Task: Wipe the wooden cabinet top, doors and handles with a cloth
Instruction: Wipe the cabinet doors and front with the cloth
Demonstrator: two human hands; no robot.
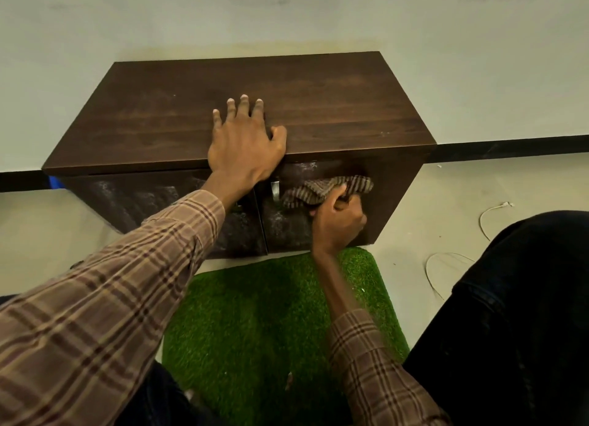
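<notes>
Cloth (pixel 328 189) sits bunched in your right hand (pixel 338 224), grip pinching it against the right door (pixel 318 231) beside the handle (pixel 275 190). Your left hand (pixel 245 145) lies spread flat on the cabinet top (pixel 159 119).

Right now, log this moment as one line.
left hand: flat on dark wooden cabinet top | right hand: rubbing striped brown cloth on right door
</notes>
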